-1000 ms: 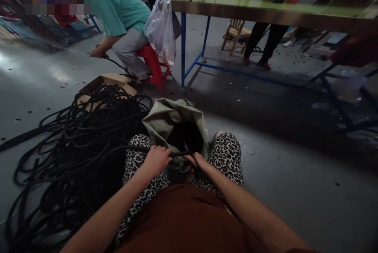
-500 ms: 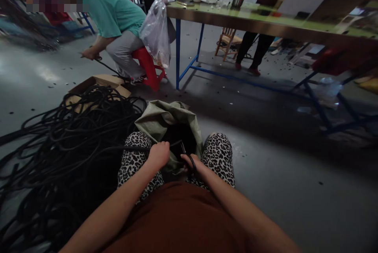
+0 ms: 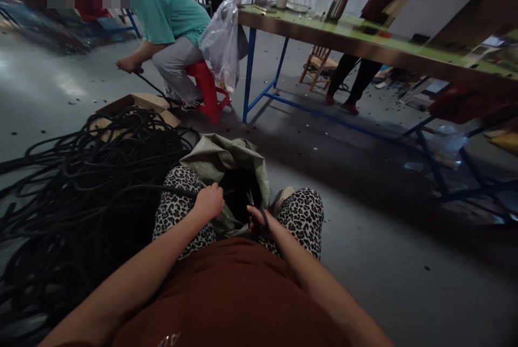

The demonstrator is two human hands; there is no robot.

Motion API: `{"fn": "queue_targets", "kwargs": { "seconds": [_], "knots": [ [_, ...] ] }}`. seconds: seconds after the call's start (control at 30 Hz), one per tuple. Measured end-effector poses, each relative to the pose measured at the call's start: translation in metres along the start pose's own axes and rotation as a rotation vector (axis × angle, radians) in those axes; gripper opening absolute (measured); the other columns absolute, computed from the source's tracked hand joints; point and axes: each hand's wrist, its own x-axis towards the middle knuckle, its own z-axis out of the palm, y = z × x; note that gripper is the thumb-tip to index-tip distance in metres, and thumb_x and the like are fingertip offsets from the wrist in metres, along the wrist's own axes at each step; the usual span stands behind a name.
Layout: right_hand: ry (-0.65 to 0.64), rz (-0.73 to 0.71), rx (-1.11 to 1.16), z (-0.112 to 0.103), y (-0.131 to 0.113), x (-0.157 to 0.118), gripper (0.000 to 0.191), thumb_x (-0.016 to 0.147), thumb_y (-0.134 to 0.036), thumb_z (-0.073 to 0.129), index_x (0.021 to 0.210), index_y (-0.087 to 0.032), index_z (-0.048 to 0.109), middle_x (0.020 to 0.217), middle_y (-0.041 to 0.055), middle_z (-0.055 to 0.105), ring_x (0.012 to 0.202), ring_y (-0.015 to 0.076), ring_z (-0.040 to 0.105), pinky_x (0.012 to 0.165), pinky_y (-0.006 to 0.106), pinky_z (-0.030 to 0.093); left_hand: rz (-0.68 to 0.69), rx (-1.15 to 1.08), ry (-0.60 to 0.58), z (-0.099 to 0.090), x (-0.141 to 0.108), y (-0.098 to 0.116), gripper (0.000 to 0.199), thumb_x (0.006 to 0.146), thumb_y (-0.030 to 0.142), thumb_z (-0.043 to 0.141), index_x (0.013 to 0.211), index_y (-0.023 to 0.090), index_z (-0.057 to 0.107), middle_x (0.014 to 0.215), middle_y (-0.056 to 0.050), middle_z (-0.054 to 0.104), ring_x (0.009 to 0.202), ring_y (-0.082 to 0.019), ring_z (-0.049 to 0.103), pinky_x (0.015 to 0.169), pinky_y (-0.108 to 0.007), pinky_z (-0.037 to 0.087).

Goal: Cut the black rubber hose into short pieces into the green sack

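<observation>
My left hand [image 3: 210, 201] is closed around a black cord [image 3: 176, 189], whose short end sticks out past my fingers over an open greenish sack [image 3: 212, 148]. The sack stands between my knees, and its inside is dark. Just to the right, my right hand [image 3: 256, 218] is closed on what look like scissors [image 3: 250, 198]. Their thin metal blades point up over the sack opening, apart from the cord's end. Their handles are mostly hidden in my fingers. From my left hand the cord runs back over my knee to a large tangled heap of black cord [image 3: 81, 185].
Beyond the heap lies an open cardboard box [image 3: 140, 101]. A co-worker in a green shirt [image 3: 170, 7] sits on a red stool [image 3: 208, 93], holding a cord. A blue-legged table [image 3: 307, 28] bears bottles; another person stands behind it. Black scraps dot the floor.
My view has shifted slightly. My left hand has moved a little left with the cord, widening the gap between the cord's end and the blades.
</observation>
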Motion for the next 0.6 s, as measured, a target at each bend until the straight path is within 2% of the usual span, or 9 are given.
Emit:
{"fn": "queue_targets", "kwargs": {
  "seconds": [0.1,0.17,0.23,0.3,0.37,0.53,0.6],
  "knots": [
    [0.243,0.048,-0.047,-0.009,0.001,0.008,0.037,0.086,-0.048,0.048,0.082,-0.012,0.057,0.056,0.0042,0.058,0.049,0.0168,0.059,0.047,0.024,0.046,-0.024,-0.001,-0.040,0.005,-0.001,0.005,0.026,0.084,0.022,0.041,0.099,0.009,0.059,0.094,-0.017,0.059,0.089,-0.026,0.060,0.075,-0.036,0.044],
    [0.361,0.046,-0.275,-0.013,0.002,0.014,0.033,0.082,-0.044,0.055,0.082,-0.011,0.060,0.068,0.0104,0.064,0.066,0.0217,0.066,0.055,0.024,0.048,-0.015,0.000,-0.034,0.009,-0.003,0.005,0.024,0.084,0.018,0.040,0.098,0.010,0.058,0.091,-0.016,0.061,0.088,-0.026,0.061,0.075,-0.036,0.044],
    [0.420,0.066,-0.534,-0.011,0.001,0.021,0.034,0.076,-0.042,0.062,0.088,-0.010,0.063,0.085,0.0164,0.068,0.087,0.0276,0.066,0.066,0.027,0.050,-0.011,0.005,-0.010,0.014,-0.003,0.001,0.023,0.085,0.013,0.038,0.096,0.010,0.058,0.089,-0.016,0.061,0.087,-0.026,0.061,0.074,-0.037,0.043],
    [0.423,0.098,-0.737,-0.003,0.000,0.031,0.043,0.072,-0.041,0.066,0.100,-0.009,0.061,0.099,0.0201,0.066,0.097,0.0309,0.064,0.074,0.031,0.050,-0.018,0.015,0.018,0.019,-0.003,-0.005,0.024,0.084,0.010,0.037,0.094,0.010,0.058,0.089,-0.017,0.062,0.087,-0.026,0.060,0.073,-0.037,0.042],
    [0.396,0.087,-0.879,0.010,-0.002,0.042,0.048,0.071,-0.036,0.067,0.108,-0.007,0.058,0.104,0.0221,0.065,0.100,0.0309,0.063,0.079,0.034,0.049,-0.030,0.023,0.037,0.023,-0.003,-0.013,0.025,0.083,0.008,0.036,0.093,0.009,0.059,0.090,-0.018,0.061,0.088,-0.027,0.059,0.073,-0.038,0.042],
    [0.370,-0.048,-1.099,0.054,0.000,0.066,0.034,0.078,-0.020,0.058,0.107,-0.003,0.057,0.102,0.0257,0.063,0.097,0.0290,0.064,0.079,0.035,0.049,-0.070,0.011,0.052,0.033,-0.006,-0.036,0.024,0.084,0.009,0.037,0.093,0.010,0.058,0.089,-0.017,0.061,0.087,-0.026,0.059,0.074,-0.037,0.041],
    [0.250,-0.146,-1.189,0.074,0.004,0.068,0.034,0.076,-0.018,0.060,0.106,-0.003,0.059,0.101,0.0254,0.064,0.096,0.0290,0.065,0.079,0.035,0.050,-0.083,-0.006,0.049,0.038,-0.007,-0.045,0.023,0.084,0.010,0.037,0.095,0.010,0.057,0.088,-0.016,0.061,0.085,-0.026,0.059,0.073,-0.037,0.041]
  ]
}}
